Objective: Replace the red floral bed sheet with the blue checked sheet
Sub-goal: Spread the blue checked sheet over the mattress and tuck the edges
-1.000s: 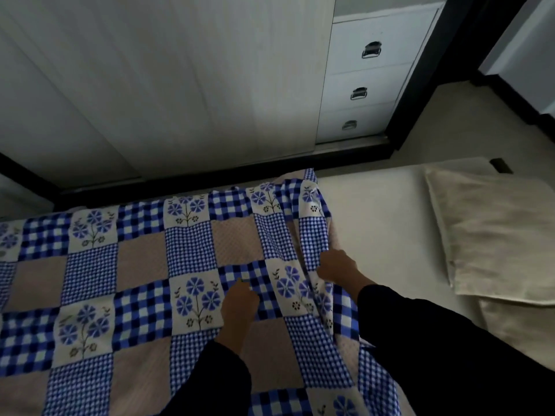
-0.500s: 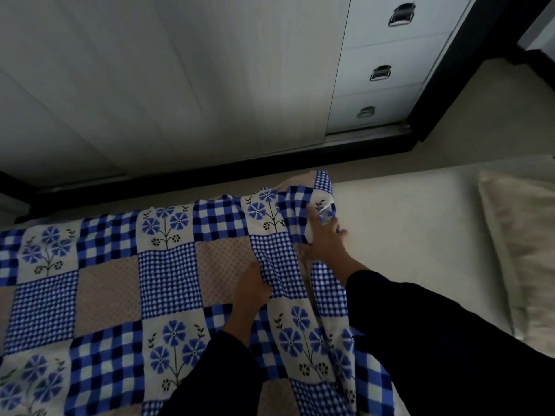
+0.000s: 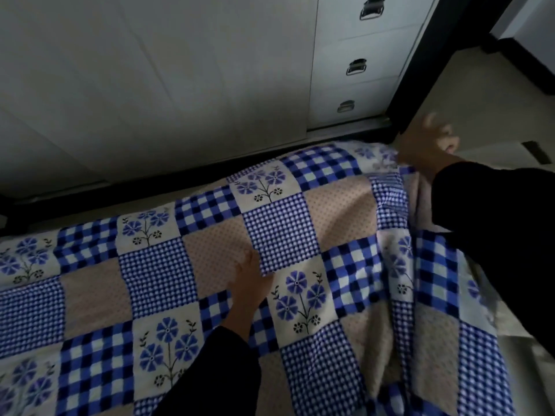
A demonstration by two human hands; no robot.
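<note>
In the lower middle of the frame, the person's left hand (image 3: 250,283) is lying on the blue checked sheet (image 3: 285,232). Its fingers are stretching out fairly straight and pressing the cloth down, gripping nothing that shows. To its right, in the lower right of the frame, the sheet is bunching into a tall fold (image 3: 390,340) under the dark right sleeve, while to the left it is lying flat. The sheet's long run is going from the left edge of the frame toward the right. Its loose end is therefore sitting right of the left hand and nearer the right one.

Farther off, in the upper right, the right hand (image 3: 426,145) is reaching past the sheet's far corner with fingers splaying wide. It is blurring, and whether any cloth is caught under its palm cannot be told. Just beyond it a strip of bare mattress (image 3: 495,150) is showing, so the spreading is probably heading rightward, with the right hand leading and the left hand anchoring. No red floral sheet is showing. Beyond the bed a pale wardrobe (image 3: 150,85) and drawers (image 3: 357,85) are filling the top.
</note>
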